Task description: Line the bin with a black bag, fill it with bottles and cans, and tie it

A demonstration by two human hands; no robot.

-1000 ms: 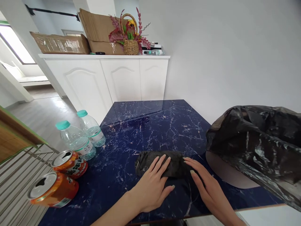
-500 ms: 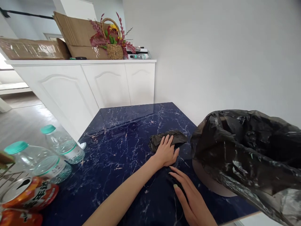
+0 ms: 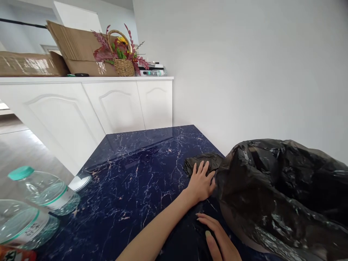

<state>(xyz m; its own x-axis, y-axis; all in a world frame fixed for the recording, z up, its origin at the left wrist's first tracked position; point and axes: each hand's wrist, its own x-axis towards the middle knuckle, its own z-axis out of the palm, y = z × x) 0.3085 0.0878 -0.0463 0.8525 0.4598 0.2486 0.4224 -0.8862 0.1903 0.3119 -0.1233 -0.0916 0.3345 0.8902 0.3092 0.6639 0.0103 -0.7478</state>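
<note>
My left hand lies with spread fingers on a crumpled black plastic bag, pressing it on the dark blue marbled table. The bag's right end reaches the side of a bin lined with a large black bin liner. Lower down, my right hand hovers or rests near the table with fingers stretched and slightly apart. Dark plastic may lie under it, but I cannot tell.
Two clear water bottles with teal caps, the farther bottle and the nearer bottle, stand at left. An orange can is partly cut off. Behind, a white cabinet holds cardboard boxes and a flower basket.
My left hand and the crumpled bag have slid right, up to the lined bin. The view has shifted, so the bottles and cans sit lower left, with the cans mostly out of view.
</note>
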